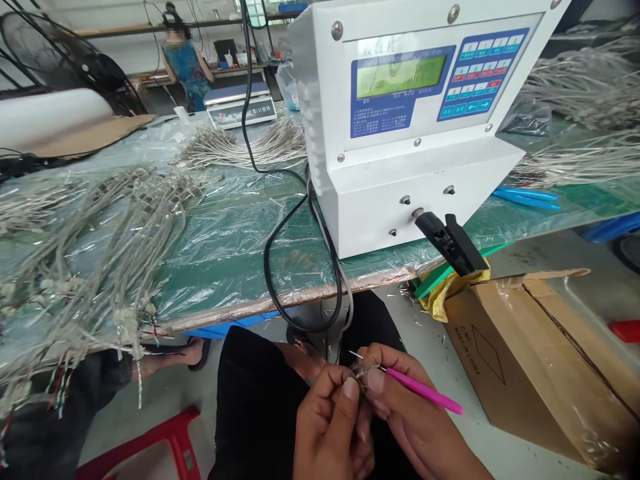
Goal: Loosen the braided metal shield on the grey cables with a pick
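Over my lap, my left hand (335, 417) is closed, thumb and forefinger pinching a small clear or silvery strand, probably a cable end (364, 375). Close against it, my right hand (400, 393) is closed around a pink-handled pick (425, 392) whose thin metal tip points up and left. The right thumb and forefinger also press at the strand. Its exact shape is mostly hidden by the fingers. Beyond both hands a white machine (400, 200) with a display and keypad stands on the table, a black clip (447, 243) jutting from its front.
Bundles of cables (125, 227) lie on the left of the film-covered green table (225, 260), some hanging over its edge. A black cord (270, 267) loops down beside the machine. A cardboard box (500, 353) stands at right, a red stool (175, 433) at lower left. A person (193, 67) is farther back.
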A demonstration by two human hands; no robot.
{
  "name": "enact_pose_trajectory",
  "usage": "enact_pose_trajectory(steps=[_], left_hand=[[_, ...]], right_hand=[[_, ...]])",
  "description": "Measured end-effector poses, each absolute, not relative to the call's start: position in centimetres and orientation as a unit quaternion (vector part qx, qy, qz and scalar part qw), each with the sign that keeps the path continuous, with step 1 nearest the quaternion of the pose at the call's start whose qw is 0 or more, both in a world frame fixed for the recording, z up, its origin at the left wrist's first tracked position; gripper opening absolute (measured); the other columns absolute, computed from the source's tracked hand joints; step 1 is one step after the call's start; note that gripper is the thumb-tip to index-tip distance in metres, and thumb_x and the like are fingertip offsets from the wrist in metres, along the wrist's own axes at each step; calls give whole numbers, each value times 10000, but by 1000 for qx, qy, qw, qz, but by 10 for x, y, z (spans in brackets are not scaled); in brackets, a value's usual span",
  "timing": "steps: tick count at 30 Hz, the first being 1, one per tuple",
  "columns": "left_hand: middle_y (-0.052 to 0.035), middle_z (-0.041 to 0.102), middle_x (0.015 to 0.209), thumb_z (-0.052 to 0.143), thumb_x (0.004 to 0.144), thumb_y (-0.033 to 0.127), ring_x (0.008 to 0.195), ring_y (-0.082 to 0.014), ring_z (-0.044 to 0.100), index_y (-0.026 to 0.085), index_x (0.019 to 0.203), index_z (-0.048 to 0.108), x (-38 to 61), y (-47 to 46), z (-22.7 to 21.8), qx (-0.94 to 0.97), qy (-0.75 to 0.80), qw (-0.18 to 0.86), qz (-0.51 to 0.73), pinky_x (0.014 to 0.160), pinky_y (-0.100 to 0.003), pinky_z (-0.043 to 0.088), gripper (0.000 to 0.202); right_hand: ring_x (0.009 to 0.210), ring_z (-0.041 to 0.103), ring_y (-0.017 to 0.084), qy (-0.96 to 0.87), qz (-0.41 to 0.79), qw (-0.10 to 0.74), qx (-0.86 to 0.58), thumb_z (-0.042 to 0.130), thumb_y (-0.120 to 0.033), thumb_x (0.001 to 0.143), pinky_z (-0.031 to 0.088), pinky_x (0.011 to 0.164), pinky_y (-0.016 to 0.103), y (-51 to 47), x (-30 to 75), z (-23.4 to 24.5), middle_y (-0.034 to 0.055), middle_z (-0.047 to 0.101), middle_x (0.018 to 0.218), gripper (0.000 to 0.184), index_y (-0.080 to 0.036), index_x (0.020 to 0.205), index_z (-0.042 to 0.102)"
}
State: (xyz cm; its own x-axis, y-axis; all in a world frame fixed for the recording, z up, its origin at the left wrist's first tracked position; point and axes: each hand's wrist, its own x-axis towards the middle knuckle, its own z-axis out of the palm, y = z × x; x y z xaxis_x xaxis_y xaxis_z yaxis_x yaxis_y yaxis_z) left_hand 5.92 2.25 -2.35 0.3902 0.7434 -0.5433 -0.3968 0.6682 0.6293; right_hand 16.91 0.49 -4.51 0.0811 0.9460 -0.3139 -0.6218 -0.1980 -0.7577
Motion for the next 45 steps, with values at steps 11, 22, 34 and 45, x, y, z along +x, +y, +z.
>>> enact_pose_trajectory(steps=[11, 22, 34, 45], left_hand=[[78, 462, 544, 688, 881, 375, 383, -15, 213, 180, 827, 601, 46, 36, -30, 164, 417, 789, 421, 382, -155, 208, 220], [53, 499, 576, 733, 829, 402, 473, -47, 319, 214, 960, 611, 59, 24, -17, 208, 434, 773, 413, 497, -200, 239, 259], [68, 496, 550, 789, 791, 341, 462, -45, 359, 215, 861, 605, 59, 19, -19, 216, 428, 763, 435, 469, -169, 250, 234], [44, 566, 534, 692, 871, 260, 428, -28, 224, 200, 833, 550, 60, 20, -17, 133, 374, 806, 438, 415, -136, 247, 158]], right_hand=[[587, 358, 96, -166, 579, 691, -400, 639, -378, 911, 373, 587, 222, 5, 170, -39, -49, 414, 640, 307, -207, 695, 506], [593, 585, 101, -399, 214, 614, -647, 616, -276, 911, 464, 537, 212, -7, 150, -15, -16, 581, 717, 86, -252, 894, 697], [622, 552, 103, -423, 378, 537, -624, 549, -373, 947, 429, 508, 211, 2, 162, -17, -4, 529, 741, 264, -207, 758, 628], [468, 534, 90, -338, 425, 556, -629, 563, -454, 925, 483, 451, 211, -2, 153, -19, -48, 497, 622, 309, -213, 732, 578]])
